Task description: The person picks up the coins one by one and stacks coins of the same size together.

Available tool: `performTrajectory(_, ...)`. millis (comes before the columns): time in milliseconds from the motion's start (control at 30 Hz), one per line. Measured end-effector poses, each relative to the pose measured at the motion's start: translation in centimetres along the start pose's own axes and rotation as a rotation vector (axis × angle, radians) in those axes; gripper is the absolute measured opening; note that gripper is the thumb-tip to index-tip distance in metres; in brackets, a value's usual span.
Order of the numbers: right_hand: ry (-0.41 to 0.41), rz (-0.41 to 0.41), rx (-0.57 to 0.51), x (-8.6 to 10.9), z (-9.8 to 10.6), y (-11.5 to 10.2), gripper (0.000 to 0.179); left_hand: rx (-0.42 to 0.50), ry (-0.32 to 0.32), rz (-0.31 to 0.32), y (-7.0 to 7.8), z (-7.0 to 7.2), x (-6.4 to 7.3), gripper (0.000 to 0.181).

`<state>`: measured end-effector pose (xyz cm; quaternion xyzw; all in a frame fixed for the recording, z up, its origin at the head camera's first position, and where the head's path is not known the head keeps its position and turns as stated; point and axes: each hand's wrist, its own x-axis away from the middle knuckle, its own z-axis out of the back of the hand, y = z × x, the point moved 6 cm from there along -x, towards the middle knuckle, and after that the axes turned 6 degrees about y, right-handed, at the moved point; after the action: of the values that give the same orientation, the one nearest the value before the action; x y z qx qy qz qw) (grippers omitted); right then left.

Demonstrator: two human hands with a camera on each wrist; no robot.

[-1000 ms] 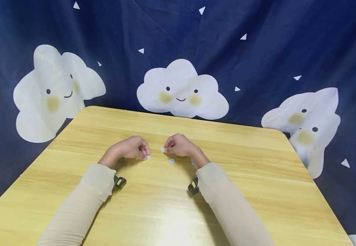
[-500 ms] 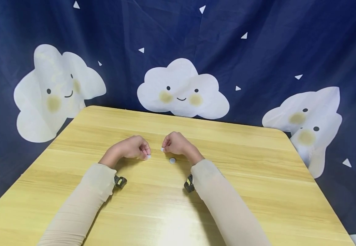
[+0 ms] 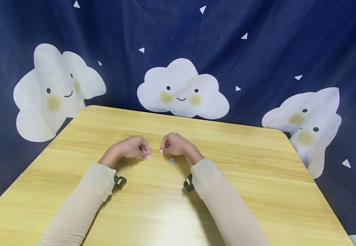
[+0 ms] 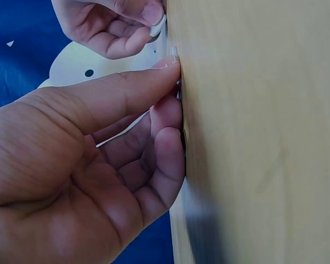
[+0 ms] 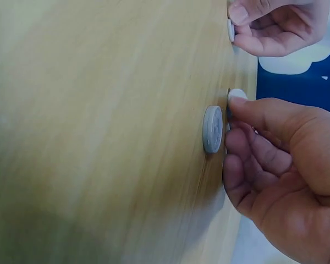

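My left hand (image 3: pixel 133 147) pinches a small white disc (image 3: pixel 148 156) between thumb and fingers, low at the tabletop. To its right, my right hand (image 3: pixel 175 144) pinches a second white disc (image 3: pixel 161 151), tilted up at the fingertips in the right wrist view. A third disc (image 5: pixel 213 129), grey-white with a raised rim and a relief pattern on its face, lies flat on the table beside my right hand's curled fingers. The two hands face each other with a narrow gap between them. In the left wrist view the thumb (image 4: pixel 126 93) mostly hides the left disc.
The light wooden table (image 3: pixel 128 212) stretches around both hands, its far edge against a dark blue curtain (image 3: pixel 113 27) printed with white clouds. Long beige sleeves reach in from the near side, and each wrist bears a small black camera (image 3: pixel 120 181).
My right hand has shifted slightly left, its disc tilting up in the fingers. Another disc seen beside the right wrist earlier is now hidden behind the arm. The left hand stays in place.
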<state>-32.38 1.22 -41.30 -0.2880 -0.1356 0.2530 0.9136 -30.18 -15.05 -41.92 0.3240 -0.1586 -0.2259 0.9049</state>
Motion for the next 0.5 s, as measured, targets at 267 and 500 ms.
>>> performTrajectory(267, 0.010, 0.029, -0.031, -0.16, -0.23, -0.45, 0.004, 0.000, 0.016, 0.006, -0.18, 0.14, -0.06, 0.007)
performTrajectory(500, 0.034, -0.036, -0.163, -0.10, -0.59, -0.74, 0.004, -0.011, 0.044, 0.012, -0.26, 0.33, -0.04, 0.008)
